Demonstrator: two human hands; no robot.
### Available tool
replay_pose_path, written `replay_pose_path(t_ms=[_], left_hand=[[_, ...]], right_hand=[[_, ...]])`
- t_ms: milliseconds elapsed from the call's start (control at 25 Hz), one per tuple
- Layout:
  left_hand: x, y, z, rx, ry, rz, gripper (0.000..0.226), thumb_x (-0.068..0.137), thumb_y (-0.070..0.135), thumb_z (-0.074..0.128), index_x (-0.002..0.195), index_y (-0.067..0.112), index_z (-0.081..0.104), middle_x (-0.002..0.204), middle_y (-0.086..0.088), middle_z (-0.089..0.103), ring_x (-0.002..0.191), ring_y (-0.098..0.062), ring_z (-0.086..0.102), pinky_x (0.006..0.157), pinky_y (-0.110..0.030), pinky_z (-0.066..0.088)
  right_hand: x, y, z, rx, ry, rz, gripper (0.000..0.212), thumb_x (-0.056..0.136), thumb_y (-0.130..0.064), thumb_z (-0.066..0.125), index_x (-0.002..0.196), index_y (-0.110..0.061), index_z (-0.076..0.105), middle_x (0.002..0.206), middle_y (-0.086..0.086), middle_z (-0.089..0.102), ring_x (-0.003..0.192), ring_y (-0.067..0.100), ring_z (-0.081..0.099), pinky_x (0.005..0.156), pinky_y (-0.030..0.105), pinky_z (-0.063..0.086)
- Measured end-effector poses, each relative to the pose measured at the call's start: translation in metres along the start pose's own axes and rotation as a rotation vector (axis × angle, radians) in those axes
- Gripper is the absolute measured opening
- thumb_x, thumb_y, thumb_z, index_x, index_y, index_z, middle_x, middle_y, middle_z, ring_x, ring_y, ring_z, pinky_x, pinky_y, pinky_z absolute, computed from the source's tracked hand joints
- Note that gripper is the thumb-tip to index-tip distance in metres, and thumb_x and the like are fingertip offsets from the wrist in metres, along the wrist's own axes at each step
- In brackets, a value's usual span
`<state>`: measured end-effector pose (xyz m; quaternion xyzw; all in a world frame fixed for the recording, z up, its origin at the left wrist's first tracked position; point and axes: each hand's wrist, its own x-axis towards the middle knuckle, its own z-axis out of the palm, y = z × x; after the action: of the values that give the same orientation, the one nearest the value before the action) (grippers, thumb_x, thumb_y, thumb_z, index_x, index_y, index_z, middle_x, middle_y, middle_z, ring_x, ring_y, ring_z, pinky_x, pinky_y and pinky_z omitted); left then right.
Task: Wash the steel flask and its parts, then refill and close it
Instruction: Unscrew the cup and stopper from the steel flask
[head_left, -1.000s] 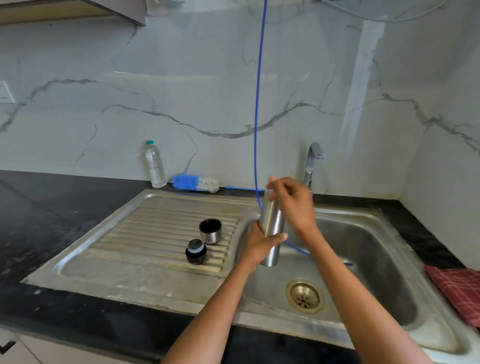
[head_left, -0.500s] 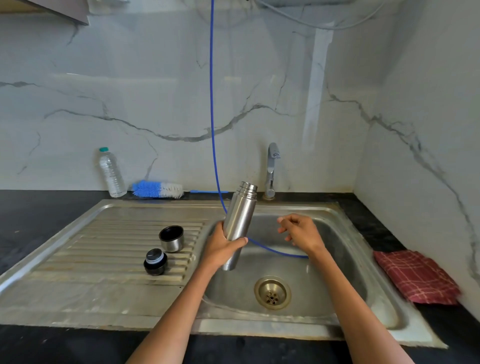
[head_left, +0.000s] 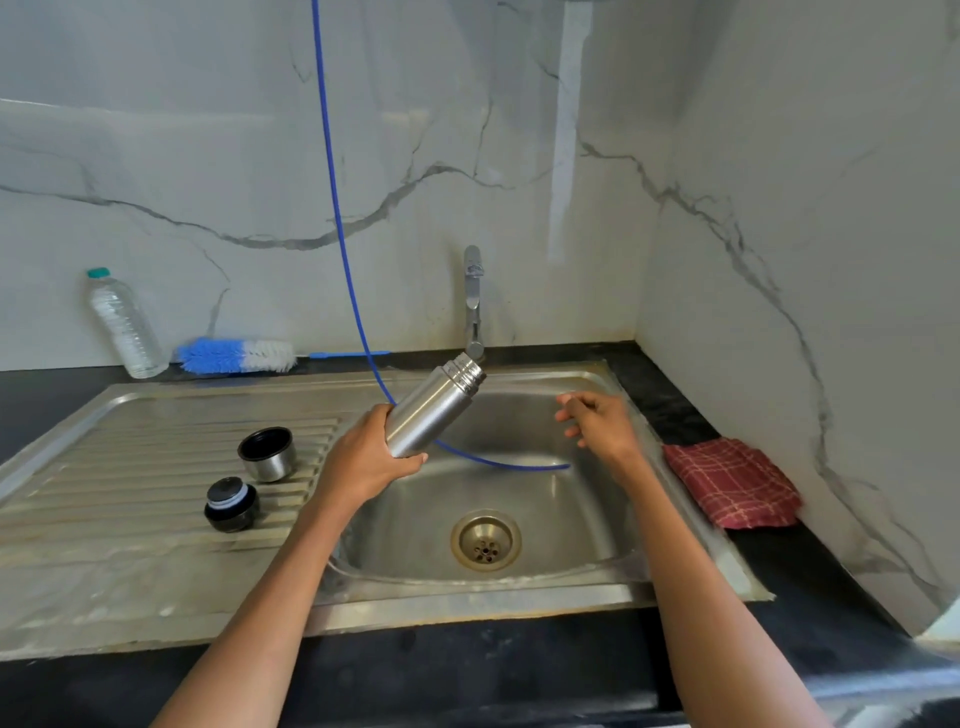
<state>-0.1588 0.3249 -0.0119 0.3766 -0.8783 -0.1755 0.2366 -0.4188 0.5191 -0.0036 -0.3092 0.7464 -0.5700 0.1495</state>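
Note:
My left hand (head_left: 366, 460) grips the lower end of the open steel flask (head_left: 435, 405), which is tilted with its threaded mouth pointing up and right toward the tap (head_left: 473, 301), above the sink basin (head_left: 566, 499). My right hand (head_left: 597, 423) hovers over the basin to the right of the flask, fingers loosely curled, holding nothing. The steel cup lid (head_left: 267, 453) and the black stopper (head_left: 231, 504) stand on the ribbed draining board (head_left: 130, 467).
A blue hose (head_left: 337, 218) hangs from above and runs into the basin behind the flask. A blue and white bottle brush (head_left: 236, 356) and a plastic water bottle (head_left: 124, 325) lie against the back wall. A red checked cloth (head_left: 732, 480) sits on the black counter at right.
My right hand came off the flask's mouth and moved to the right over the basin. The flask went from upright to tilted toward the tap. The camera view shifted rightward.

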Motion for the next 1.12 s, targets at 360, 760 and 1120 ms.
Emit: replay_pose_path(t_ms=[360,760,1120], left_hand=[[0.0,-0.007,0.009,0.292,-0.076,0.175,0.084,0.068,0.053,0.079,0.14,0.024,0.047,0.139,-0.003,0.057,0.119,-0.03,0.058,0.09,-0.04,0.048],[0.004,-0.009,0.011,0.479,-0.114,0.237,0.079,0.076,0.052,0.074,0.145,0.028,0.043,0.139,0.001,0.055,0.127,-0.026,0.053,0.099,-0.04,0.042],[0.028,0.007,-0.003,0.7,-0.179,0.33,0.076,0.084,0.048,0.071,0.148,0.025,0.038,0.144,0.0,0.051,0.127,-0.028,0.049,0.103,-0.039,0.035]], right_hand=[[0.001,0.003,0.007,-0.05,-0.034,0.028,0.019,0.104,-0.021,0.054,0.113,-0.019,0.071,0.098,-0.001,0.074,0.079,0.016,0.067,0.077,0.031,0.054],[0.011,0.011,0.012,-0.138,-0.045,0.03,0.02,0.103,-0.021,0.056,0.113,-0.021,0.073,0.096,-0.006,0.074,0.09,0.015,0.069,0.09,0.035,0.055],[0.006,0.009,0.017,-0.263,-0.064,-0.041,0.023,0.102,-0.024,0.058,0.122,-0.022,0.07,0.122,-0.003,0.07,0.117,0.015,0.062,0.102,0.035,0.047]])
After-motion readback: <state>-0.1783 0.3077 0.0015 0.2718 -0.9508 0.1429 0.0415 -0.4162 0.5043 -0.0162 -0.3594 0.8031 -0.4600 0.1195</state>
